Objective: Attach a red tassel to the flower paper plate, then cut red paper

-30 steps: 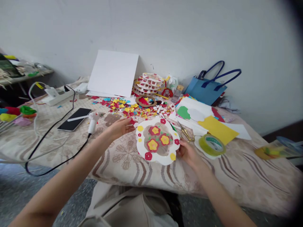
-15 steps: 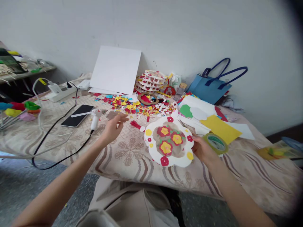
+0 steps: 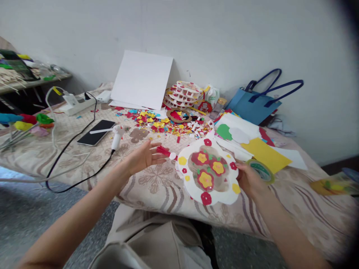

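My right hand [image 3: 248,179] grips the right edge of a white flower-shaped paper craft [image 3: 187,185], tilted above the table edge. Red and yellow paper flowers decorate its rim and its see-through middle. From its left side sticks out a red tassel [image 3: 162,150] with a white round piece [image 3: 172,156]. My left hand [image 3: 141,157] is open, fingers spread, right beside the tassel; whether the fingertips touch it I cannot tell. Left of that hand, a white hot glue gun [image 3: 116,139] lies by a black phone [image 3: 96,132].
Several coloured paper scraps [image 3: 157,123] lie behind the hands. At the back are a leaning white board [image 3: 143,78], a layered paper craft [image 3: 183,95] and a blue bag [image 3: 252,106]. A tape roll [image 3: 262,170] and yellow paper [image 3: 265,155] sit right. A black cord [image 3: 66,147] loops left.
My left hand has moved right to the tassel and its fingers have spread. The paper craft, still in my right hand, has shifted slightly right and down in view; the whole view has shifted too.
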`<move>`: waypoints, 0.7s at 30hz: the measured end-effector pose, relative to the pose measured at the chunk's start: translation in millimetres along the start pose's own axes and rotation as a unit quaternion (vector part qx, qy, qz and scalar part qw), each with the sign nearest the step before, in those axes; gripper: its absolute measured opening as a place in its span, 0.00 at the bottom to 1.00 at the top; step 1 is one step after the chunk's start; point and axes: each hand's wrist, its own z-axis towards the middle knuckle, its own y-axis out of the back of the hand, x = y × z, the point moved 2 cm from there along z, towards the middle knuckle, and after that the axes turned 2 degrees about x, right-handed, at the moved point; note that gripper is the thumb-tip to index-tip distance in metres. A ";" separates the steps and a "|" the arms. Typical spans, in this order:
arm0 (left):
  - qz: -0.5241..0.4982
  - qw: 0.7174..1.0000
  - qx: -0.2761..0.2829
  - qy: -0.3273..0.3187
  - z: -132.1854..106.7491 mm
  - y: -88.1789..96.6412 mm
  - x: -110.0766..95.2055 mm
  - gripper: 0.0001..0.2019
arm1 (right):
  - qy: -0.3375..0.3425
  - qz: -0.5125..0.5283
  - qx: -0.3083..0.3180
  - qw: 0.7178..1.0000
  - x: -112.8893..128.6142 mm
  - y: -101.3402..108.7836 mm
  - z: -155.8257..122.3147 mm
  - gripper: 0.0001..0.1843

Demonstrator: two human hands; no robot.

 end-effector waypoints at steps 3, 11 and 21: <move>-0.065 0.991 -0.093 -0.075 -0.9 8.4 -10.2 0.13 | -0.005 -0.003 0.013 1.000 -2.3 4.9 0.2 0.16; -0.002 0.987 -0.155 -0.038 -11.1 20.4 9.7 0.11 | -0.012 -0.017 -0.034 0.999 -9.5 17.0 9.6 0.11; 0.041 0.994 -0.090 -0.039 -16.9 11.0 21.8 0.15 | -0.021 -0.027 -0.033 0.999 0.0 7.0 29.5 0.11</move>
